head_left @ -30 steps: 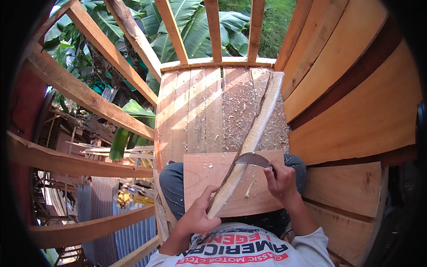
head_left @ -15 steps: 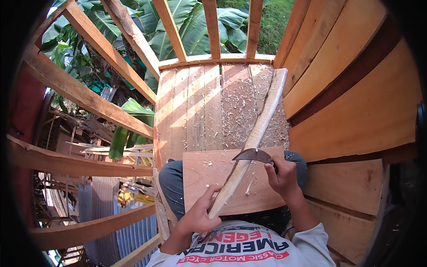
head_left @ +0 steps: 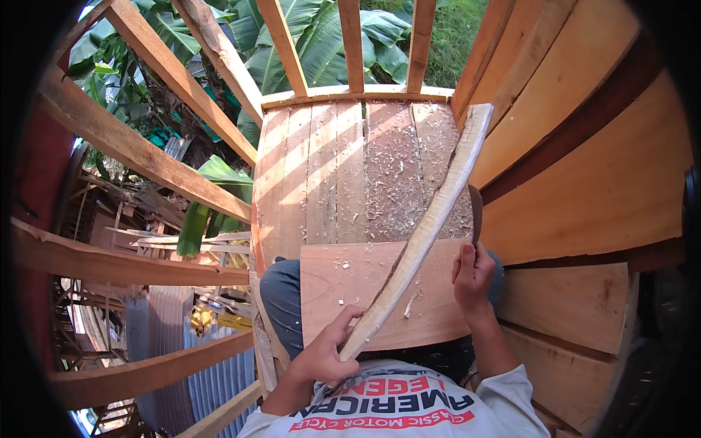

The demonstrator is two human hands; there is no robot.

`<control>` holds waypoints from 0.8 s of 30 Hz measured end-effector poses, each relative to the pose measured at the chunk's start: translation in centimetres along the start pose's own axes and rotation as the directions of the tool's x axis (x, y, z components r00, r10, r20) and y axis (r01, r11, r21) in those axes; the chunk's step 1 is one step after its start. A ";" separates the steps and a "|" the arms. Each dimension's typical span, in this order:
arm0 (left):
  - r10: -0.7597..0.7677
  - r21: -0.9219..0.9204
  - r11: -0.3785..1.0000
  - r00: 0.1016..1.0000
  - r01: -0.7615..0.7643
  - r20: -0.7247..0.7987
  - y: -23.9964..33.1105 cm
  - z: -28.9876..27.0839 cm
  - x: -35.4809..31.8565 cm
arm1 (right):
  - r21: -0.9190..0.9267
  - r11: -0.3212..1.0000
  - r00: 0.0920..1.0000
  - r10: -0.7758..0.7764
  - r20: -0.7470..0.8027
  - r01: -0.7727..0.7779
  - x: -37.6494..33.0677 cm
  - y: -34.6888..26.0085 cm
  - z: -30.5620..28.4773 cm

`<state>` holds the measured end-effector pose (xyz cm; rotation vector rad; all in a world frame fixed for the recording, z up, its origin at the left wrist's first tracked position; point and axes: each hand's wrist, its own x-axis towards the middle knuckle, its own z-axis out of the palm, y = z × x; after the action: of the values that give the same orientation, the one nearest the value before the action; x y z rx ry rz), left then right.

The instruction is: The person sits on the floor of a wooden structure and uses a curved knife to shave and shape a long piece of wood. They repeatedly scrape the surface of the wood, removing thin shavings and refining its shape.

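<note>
My left hand (head_left: 328,354) is closed round the near end of a long rough strip of wood (head_left: 420,241). The strip slants away to the far right, over a flat wooden board (head_left: 339,281) that lies across my lap. In my right hand (head_left: 473,277), to the right of the strip, is a curved knife, its dark blade (head_left: 477,212) upright with the tip away from me and apart from the wood. My fingers hide the knife's handle. A few pale chips rest on the board.
Wood shavings (head_left: 398,171) litter the plank floor (head_left: 318,182) ahead. Slatted wooden railings (head_left: 146,263) stand on the left and at the far side. Plank panels (head_left: 584,190) rise close on the right. Banana leaves (head_left: 307,51) show beyond the railing.
My right hand has turned the knife off the strip, from lying across it to standing upright at its right. The strip's far end has swung a little rightward.
</note>
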<state>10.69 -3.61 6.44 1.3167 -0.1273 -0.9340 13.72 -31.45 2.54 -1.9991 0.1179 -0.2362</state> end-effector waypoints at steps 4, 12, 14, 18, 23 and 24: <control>0.045 0.035 0.998 0.999 -0.044 -0.009 -0.3 -0.1 0.3 | -0.035 0.851 0.769 -0.455 0.450 0.524 -2.0 -1.7 0.2; 0.120 0.148 0.982 0.993 -0.116 -0.020 -1.4 -1.3 0.4 | -0.068 0.859 0.788 -0.430 0.441 0.507 -2.8 -2.5 1.1; 0.129 0.188 0.975 0.991 -0.117 -0.048 -1.0 -1.6 0.2 | -0.184 0.901 0.887 -0.317 0.336 0.392 -1.6 -1.9 1.2; 0.126 0.275 0.956 0.989 -0.101 -0.077 -1.2 -2.2 0.2 | -0.162 0.964 0.954 -0.166 0.250 0.210 -1.6 -1.9 2.1; 0.092 0.253 0.965 0.991 -0.064 -0.101 -0.8 -2.6 -0.9 | -0.324 0.897 0.941 -0.223 0.254 0.300 -0.5 -1.0 1.0; 0.142 0.271 0.956 0.986 -0.114 -0.086 -0.8 -2.5 -0.5 | -0.382 0.902 0.975 -0.151 0.161 0.203 0.3 -0.4 0.9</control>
<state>11.34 -1.36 5.21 1.5825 -0.2609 -0.7538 14.22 -30.59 2.53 -2.4287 -0.1096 -0.2112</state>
